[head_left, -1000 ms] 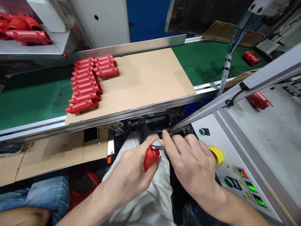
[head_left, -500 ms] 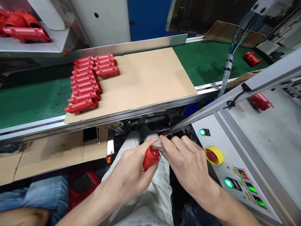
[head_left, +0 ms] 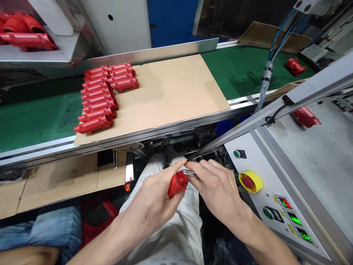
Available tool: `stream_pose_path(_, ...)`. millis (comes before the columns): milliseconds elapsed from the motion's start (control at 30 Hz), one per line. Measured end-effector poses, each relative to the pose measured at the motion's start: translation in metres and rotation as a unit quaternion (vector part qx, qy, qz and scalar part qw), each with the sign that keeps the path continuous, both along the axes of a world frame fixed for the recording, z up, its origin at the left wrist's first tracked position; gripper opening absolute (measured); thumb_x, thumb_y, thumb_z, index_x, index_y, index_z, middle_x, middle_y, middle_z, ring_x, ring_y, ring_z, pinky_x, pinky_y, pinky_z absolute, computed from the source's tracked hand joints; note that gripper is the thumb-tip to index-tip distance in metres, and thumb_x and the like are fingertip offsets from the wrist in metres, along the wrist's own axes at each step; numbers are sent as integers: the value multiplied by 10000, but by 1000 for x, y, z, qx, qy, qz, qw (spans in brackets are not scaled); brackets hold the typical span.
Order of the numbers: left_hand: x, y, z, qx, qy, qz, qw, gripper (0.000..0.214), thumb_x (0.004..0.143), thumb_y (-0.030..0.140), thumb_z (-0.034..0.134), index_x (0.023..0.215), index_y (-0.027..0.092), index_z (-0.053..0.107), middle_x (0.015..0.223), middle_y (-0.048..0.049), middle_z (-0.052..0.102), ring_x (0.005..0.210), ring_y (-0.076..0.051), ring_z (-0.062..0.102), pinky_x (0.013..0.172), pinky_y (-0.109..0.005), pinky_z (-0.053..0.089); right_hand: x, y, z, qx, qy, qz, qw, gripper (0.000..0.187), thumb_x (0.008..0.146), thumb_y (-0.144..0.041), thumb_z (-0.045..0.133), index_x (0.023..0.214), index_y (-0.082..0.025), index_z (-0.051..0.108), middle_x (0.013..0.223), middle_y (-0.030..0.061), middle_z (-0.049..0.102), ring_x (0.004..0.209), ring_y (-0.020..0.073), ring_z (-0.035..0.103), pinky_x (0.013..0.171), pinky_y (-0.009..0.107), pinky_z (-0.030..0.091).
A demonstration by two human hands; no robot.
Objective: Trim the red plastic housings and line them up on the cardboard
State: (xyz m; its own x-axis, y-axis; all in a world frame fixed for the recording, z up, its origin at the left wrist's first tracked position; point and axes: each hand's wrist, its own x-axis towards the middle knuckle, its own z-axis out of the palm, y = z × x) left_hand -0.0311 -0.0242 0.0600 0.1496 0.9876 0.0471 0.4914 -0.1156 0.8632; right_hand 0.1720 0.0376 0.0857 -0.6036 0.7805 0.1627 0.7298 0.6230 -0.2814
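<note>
L hand (head_left: 150,200) wraps tight round red plastic part (head_left: 176,185), held above white trousers (head_left: 165,235); R hand (head_left: 217,191) pinches thin metal piece (head_left: 189,173) at its end. Weak pinch = piece slips, drops under belt (head_left: 41,117).

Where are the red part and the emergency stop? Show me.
red part (head_left: 175,187): head view, middle of its body.
emergency stop (head_left: 248,182): head view, its red button.

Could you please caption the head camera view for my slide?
Left hand grips a red plastic part; right hand holds a small metal tool against its end.
</note>
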Motion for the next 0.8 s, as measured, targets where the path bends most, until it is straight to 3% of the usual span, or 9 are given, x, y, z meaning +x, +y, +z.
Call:
stream_pose_path(133,-1,1,-6,4,14,-15,1000,628,1030,228,599,1633,291,434,1311,-63,764,1043,-207,773,956,-338,629,1,10,1,-136,93,-10,986,203,1091,-398,612,1118,-261,759,936,-12,744,850,169,646,782,327,404)
stream_pose_path(200,-1,1,-7,4,23,-19,1000,641,1033,237,602,1640,322,416,1310,-57,757,1019,-212,765,963,-359,623,5,20,-3,-275,203,-29,939,284,1079,-469,624,1040,-235,780,881,-13,720,800,140,621,748,301,413)
stream_pose_path(267,-2,-1,-4,-13,27,-19,999,642,1040,283,613,1639,358,393,1204,-34,771,903,-208,752,861,-355,628,12,29,-12,-456,360,-72,811,331,1027,-523,688,1023,-209,792,720,-40,595,651,104,500,628,273,365)
stream_pose_path(367,-9,-5,10,-54,33,-5,998,691,1036,442,640,1637,365,308,1041,-19,747,758,-211,706,693,-344,609,18,32,-35,-638,550,-169,512,382,879,-494,846,1100,-191,779,636,-88,402,579,80,348,553,242,283)
stream_pose_path(400,-15,-5,15,-62,28,-3,998,663,1047,468,615,1619,355,299,1050,-28,733,774,-213,706,693,-342,614,19,28,-46,-656,574,-191,451,424,823,-455,888,1137,-198,765,657,-90,412,596,80,368,566,238,306)
stream_pose_path(433,-23,-3,20,-59,23,-1,998,595,1064,466,579,1584,343,318,1086,-42,718,823,-215,712,728,-342,627,18,23,-57,-662,582,-206,425,486,767,-413,919,1174,-209,749,691,-86,447,624,83,406,590,242,342)
stream_pose_path(533,-58,20,32,-1,35,10,999,352,1087,389,537,1426,313,480,1215,-69,684,1046,-229,710,930,-360,628,11,-1,-96,-673,570,-237,407,644,638,-361,949,1218,-207,717,752,-75,522,653,93,461,626,269,394)
stream_pose_path(667,-107,80,44,83,53,73,992,401,1009,461,698,1363,279,651,1318,-92,714,1236,-315,686,1111,-470,572,2,-30,-144,-672,548,-307,391,660,573,-335,954,1162,-196,692,687,-103,482,613,76,442,599,246,355)
stream_pose_path(800,-115,122,57,-17,-222,126,967,458,988,515,733,1340,225,690,1258,-118,779,1068,-302,783,973,-470,668,-10,-41,-176,-689,525,-351,355,745,499,-466,936,1147,-231,653,666,-120,437,570,70,420,561,231,297)
